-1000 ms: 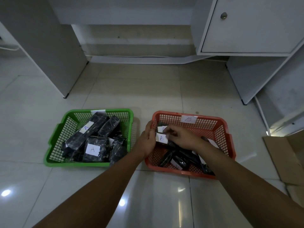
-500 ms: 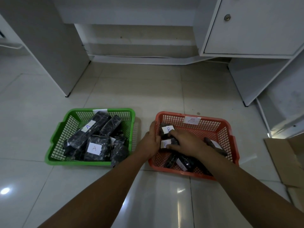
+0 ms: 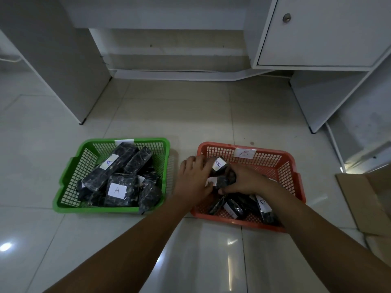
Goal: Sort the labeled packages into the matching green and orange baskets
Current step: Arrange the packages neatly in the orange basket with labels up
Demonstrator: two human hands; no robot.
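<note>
The green basket (image 3: 69,176) on the left holds several black wrapped packages with white "A" labels (image 3: 116,190). The orange basket (image 3: 294,166) on the right carries a "B" tag (image 3: 245,153) on its far wall and holds several black packages. Both my hands are over its left end. My left hand (image 3: 193,178) rests at the basket's left rim, fingers against a package labelled B (image 3: 220,164). My right hand (image 3: 245,180) grips a black package (image 3: 226,179) with a white label. More B packages (image 3: 262,206) lie in the near part of the basket.
Both baskets stand on a glossy white tiled floor. A white desk with a cabinet door (image 3: 321,32) stands behind, its side panels (image 3: 63,66) reaching the floor. A flattened cardboard box (image 3: 364,197) lies at the right edge.
Both hands have sunk lower into the orange basket's left end with the labelled packages. The view has shifted slightly.
</note>
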